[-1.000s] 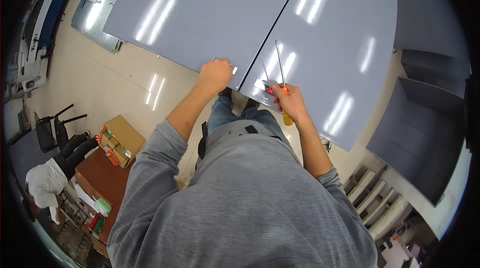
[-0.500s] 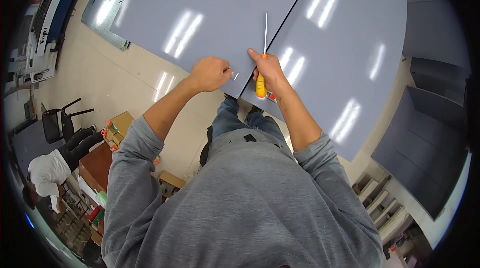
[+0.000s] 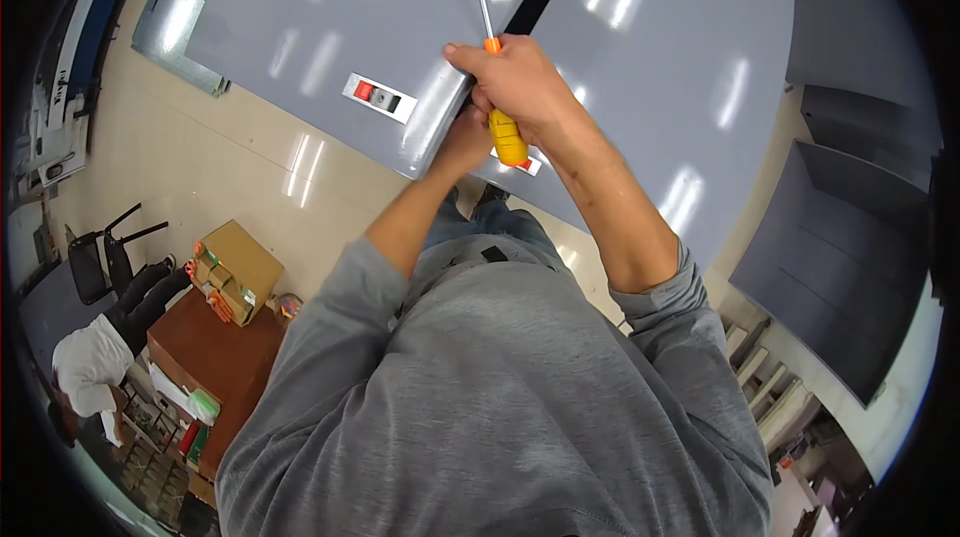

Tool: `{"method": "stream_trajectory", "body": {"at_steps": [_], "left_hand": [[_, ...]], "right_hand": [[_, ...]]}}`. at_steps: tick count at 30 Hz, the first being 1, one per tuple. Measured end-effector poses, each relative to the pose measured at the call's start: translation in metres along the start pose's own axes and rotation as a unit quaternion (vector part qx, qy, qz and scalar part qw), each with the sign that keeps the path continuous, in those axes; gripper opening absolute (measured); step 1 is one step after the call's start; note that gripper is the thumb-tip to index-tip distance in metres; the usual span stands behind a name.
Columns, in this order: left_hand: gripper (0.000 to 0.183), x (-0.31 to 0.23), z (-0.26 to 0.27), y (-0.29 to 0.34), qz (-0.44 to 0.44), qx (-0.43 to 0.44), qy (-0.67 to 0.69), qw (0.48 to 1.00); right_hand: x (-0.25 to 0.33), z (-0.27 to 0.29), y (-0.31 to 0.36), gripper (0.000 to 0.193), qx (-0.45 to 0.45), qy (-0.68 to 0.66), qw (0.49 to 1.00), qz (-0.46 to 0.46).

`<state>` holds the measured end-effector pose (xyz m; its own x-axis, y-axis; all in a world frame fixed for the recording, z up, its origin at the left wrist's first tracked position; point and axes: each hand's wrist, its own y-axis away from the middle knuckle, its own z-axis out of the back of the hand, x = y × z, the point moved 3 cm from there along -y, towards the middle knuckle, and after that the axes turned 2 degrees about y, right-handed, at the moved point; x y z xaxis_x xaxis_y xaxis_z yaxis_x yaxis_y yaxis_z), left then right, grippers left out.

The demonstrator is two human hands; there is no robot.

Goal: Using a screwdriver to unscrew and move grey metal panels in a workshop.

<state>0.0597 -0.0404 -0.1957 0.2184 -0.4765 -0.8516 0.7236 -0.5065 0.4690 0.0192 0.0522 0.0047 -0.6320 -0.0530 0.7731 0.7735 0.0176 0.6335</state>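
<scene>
My right hand is closed round a screwdriver with a yellow and orange handle. Its long metal shaft points away from me, and my thumb stretches over the edge of the left grey door panel. Just below, my left hand grips that panel's edge; its fingertips are partly hidden behind my right hand. The edge stands raised, with a dark gap along it. A red and grey latch in a pale plate sits on this panel. The right grey panel lies beside it, and another red latch shows under the screwdriver handle.
A metal sheet juts out at the far left. On the left, a cardboard box stands on a brown table, near a black chair and a bending person. A dark grey cabinet is at the right.
My left hand has moved right to the panel's edge, uncovering the latch. The left panel's edge has risen and the gap has widened. My right hand with the screwdriver has shifted slightly left.
</scene>
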Motion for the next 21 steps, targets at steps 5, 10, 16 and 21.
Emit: {"method": "stream_trajectory", "body": {"at_steps": [5,10,16,21], "left_hand": [[0.056,0.051,-0.017,-0.039,0.047,-0.014,-0.092,0.995],[0.057,0.041,-0.010,-0.031,0.044,0.000,-0.097,0.994],[0.051,-0.018,0.003,-0.002,0.054,-0.020,-0.136,0.989],[0.043,-0.012,0.003,-0.009,-0.015,-0.025,-0.116,0.993]], "right_hand": [[0.008,0.001,0.001,0.037,-0.022,0.022,0.999,0.029],[-0.002,-0.001,0.000,0.030,-0.032,0.003,0.999,0.005],[-0.015,0.002,-0.007,0.029,-0.040,-0.002,0.999,-0.006],[-0.023,0.002,-0.013,0.027,-0.044,-0.011,0.999,-0.018]]}}
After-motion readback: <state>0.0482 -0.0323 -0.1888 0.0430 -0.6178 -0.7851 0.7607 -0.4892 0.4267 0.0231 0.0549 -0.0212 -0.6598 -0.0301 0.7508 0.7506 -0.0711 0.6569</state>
